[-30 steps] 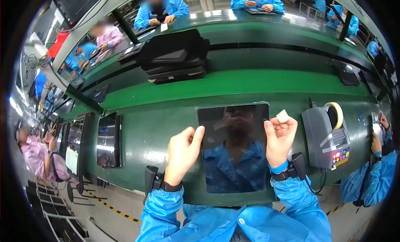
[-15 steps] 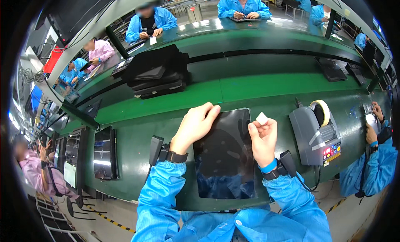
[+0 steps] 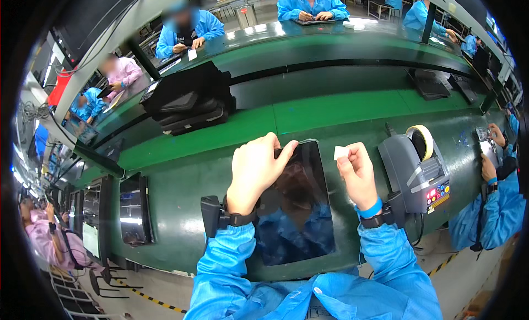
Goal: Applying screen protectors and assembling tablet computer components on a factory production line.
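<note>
In front of me on the green bench lies a black glossy tablet (image 3: 295, 210), its screen face up with reflections in it. My left hand (image 3: 256, 174) grips its upper left corner, thumb along the top edge; the other fingertips are partly hidden. My right hand (image 3: 357, 174) is closed in a pinch on a small white square piece (image 3: 341, 152), whose material I cannot make out. It is held just right of the tablet's upper right side, apart from the screen.
A grey tape dispenser (image 3: 416, 171) with a tape roll (image 3: 421, 142) stands to the right. Stacked dark tablets (image 3: 135, 210) lie at left, and a pile of black cases (image 3: 193, 99) sits at the far left. A co-worker's hands (image 3: 490, 154) work at the right edge.
The tablet's top has turned slightly left, and its upper edge shows more. My right hand has moved a little right, away from the screen, with the white square still pinched. The view has shifted slightly.
</note>
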Action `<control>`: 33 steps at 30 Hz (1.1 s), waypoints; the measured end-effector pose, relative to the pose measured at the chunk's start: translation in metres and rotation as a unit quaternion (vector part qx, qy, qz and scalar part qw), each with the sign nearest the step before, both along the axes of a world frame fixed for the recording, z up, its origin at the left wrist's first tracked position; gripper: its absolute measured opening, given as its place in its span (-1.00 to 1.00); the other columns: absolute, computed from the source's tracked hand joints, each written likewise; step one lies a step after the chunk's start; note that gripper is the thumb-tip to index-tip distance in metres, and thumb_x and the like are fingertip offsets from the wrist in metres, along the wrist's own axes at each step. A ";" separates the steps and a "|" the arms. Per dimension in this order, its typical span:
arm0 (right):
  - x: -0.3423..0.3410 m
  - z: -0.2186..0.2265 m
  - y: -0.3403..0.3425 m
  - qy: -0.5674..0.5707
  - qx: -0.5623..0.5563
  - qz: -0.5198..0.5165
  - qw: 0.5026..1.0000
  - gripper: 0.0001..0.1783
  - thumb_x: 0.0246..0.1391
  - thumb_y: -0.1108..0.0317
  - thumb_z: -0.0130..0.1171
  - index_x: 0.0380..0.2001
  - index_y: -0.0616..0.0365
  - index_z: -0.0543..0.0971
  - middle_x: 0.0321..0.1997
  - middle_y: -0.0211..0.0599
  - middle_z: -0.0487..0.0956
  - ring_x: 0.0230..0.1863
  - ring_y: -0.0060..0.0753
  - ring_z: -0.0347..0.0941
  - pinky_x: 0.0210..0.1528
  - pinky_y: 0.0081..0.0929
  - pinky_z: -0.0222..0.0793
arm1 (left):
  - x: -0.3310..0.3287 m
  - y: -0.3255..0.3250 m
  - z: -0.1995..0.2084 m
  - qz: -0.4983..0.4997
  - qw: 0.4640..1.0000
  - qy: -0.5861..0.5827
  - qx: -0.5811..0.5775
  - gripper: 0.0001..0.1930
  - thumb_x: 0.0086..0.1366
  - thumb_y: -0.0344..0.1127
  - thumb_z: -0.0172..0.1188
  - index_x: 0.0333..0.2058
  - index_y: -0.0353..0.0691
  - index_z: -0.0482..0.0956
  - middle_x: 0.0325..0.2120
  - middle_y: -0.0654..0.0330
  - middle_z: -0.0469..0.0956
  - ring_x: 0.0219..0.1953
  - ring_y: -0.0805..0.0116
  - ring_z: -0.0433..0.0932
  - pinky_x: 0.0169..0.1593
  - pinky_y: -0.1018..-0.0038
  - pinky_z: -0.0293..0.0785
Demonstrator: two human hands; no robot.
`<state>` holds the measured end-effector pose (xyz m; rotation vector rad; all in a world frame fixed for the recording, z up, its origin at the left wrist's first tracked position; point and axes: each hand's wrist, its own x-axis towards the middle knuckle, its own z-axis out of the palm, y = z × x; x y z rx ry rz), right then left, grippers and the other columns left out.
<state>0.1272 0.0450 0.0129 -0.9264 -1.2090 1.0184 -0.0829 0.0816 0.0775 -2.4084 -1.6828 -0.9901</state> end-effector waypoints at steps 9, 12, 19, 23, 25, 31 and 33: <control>-0.005 0.002 -0.001 -0.137 0.018 0.021 0.990 -0.81 0.12 0.38 0.17 -0.43 0.24 0.40 -0.56 -0.56 0.42 -0.52 -0.81 0.24 -0.49 -0.73 0.18 | 0.003 0.006 -0.004 0.008 0.999 -0.013 -0.032 -0.57 0.11 0.02 0.27 -0.64 -0.24 0.46 -0.74 0.12 0.44 -0.65 0.13 0.45 -0.53 0.33 0.35; -0.007 0.001 -0.001 -0.122 -0.005 0.032 0.992 -0.79 0.12 0.36 0.18 -0.43 0.25 0.41 -0.58 -0.55 0.43 -0.52 -0.81 0.25 -0.49 -0.73 0.19 | 0.005 0.005 -0.004 0.005 0.999 -0.011 -0.036 -0.58 0.11 0.02 0.26 -0.64 -0.24 0.47 -0.71 0.13 0.46 -0.63 0.14 0.47 -0.52 0.34 0.37; -0.018 0.013 -0.009 -0.288 -0.065 -0.146 0.944 -0.76 0.06 0.32 0.24 -0.44 0.22 0.41 -0.63 -0.41 0.43 -0.60 -0.62 0.30 -0.56 -0.58 0.21 | -0.002 0.012 -0.017 0.011 0.998 -0.016 -0.065 -0.57 0.12 0.07 0.23 -0.59 -0.24 0.54 -0.68 0.12 0.50 -0.58 0.14 0.53 -0.47 0.34 0.43; -0.021 0.011 -0.013 -0.356 0.113 -0.286 0.882 -0.76 -0.03 0.36 0.30 -0.54 0.17 0.41 -0.64 -0.34 0.33 -0.64 -0.38 0.26 -0.58 -0.40 0.21 | 0.000 0.014 -0.018 0.015 0.996 -0.017 -0.089 -0.54 0.12 0.12 0.20 -0.58 -0.24 0.56 -0.68 0.10 0.52 -0.56 0.13 0.55 -0.45 0.34 0.45; -0.030 0.013 -0.015 -0.403 0.163 -0.253 0.864 -0.79 -0.05 0.40 0.29 -0.55 0.16 0.42 -0.61 -0.34 0.37 -0.62 -0.38 0.29 -0.56 -0.38 0.25 | -0.001 0.014 -0.017 0.016 0.996 -0.012 -0.091 -0.52 0.12 0.15 0.18 -0.58 -0.23 0.56 -0.68 0.09 0.52 -0.55 0.13 0.56 -0.44 0.33 0.46; -0.039 0.010 -0.006 -0.516 0.148 -0.207 0.818 -0.73 0.13 0.26 0.13 -0.57 0.15 0.41 -0.64 -0.15 0.42 -0.56 -0.04 0.40 -0.52 -0.27 0.29 | -0.003 0.013 -0.020 0.013 0.998 -0.008 -0.069 -0.52 0.13 0.14 0.17 -0.59 -0.23 0.55 -0.68 0.08 0.52 -0.55 0.11 0.56 -0.45 0.33 0.46; -0.038 0.013 -0.006 -0.480 0.096 -0.183 0.853 -0.71 0.15 0.25 0.11 -0.57 0.18 0.42 -0.66 -0.11 0.42 -0.58 -0.03 0.41 -0.53 -0.24 0.28 | -0.004 0.010 -0.019 0.011 0.998 -0.017 -0.066 -0.53 0.14 0.13 0.17 -0.59 -0.23 0.54 -0.68 0.07 0.52 -0.55 0.11 0.56 -0.45 0.32 0.46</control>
